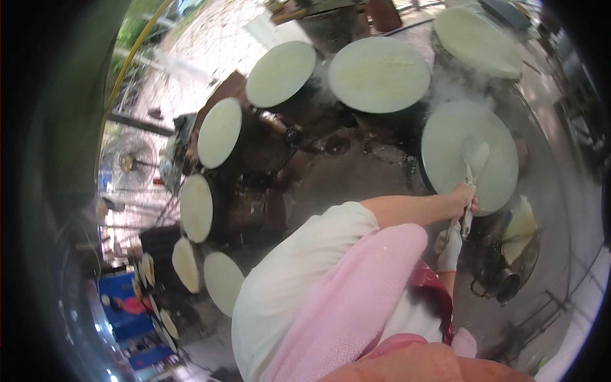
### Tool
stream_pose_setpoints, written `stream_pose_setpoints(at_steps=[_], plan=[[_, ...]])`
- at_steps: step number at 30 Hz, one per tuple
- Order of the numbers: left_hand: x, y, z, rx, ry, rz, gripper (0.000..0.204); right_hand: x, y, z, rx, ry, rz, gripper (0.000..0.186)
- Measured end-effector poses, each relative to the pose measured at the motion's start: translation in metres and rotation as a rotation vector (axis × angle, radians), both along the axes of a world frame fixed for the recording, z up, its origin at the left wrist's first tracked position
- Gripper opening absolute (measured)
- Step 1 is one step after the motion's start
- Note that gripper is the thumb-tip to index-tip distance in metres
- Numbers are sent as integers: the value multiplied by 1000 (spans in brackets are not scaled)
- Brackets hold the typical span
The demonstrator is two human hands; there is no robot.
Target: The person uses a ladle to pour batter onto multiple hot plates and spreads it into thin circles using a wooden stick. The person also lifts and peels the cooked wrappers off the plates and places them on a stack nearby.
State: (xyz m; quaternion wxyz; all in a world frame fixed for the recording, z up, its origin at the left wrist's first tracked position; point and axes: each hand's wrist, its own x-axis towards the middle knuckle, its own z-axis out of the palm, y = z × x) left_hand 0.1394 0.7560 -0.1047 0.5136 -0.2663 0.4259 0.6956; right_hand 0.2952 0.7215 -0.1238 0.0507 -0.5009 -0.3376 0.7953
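To my right stands a large round pan with a smooth, pale top (445, 146), with steam around it. A long-handled ladle-like tool with a broad, pale head (477, 151) reaches over it; whether the head touches the surface I cannot tell. My left hand (466, 196) is closed around the tool's handle near the pan's front edge. Just below, my right hand (450, 247), in what looks like a white glove, is closed near the handle's lower end. Its fingers are small and partly hidden, so its hold is unclear.
Several similar pale-topped round pans curve around from the back (379, 75) to the left (219, 132). Steam rises between those at the back right. A metal pot (508, 285) and a pale flat piece (519, 230) are near my right arm. A fan (127, 162) stands far left.
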Motion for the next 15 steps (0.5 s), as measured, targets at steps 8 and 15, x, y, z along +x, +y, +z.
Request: stream_pose_setpoints(at_steps=[8, 15], plan=[[-3, -157, 77, 793, -2, 56, 30, 36, 115, 20, 378, -56, -52, 41], [8, -226, 135, 807, 94, 138, 31, 55, 95, 2, 867, 137, 522, 39]])
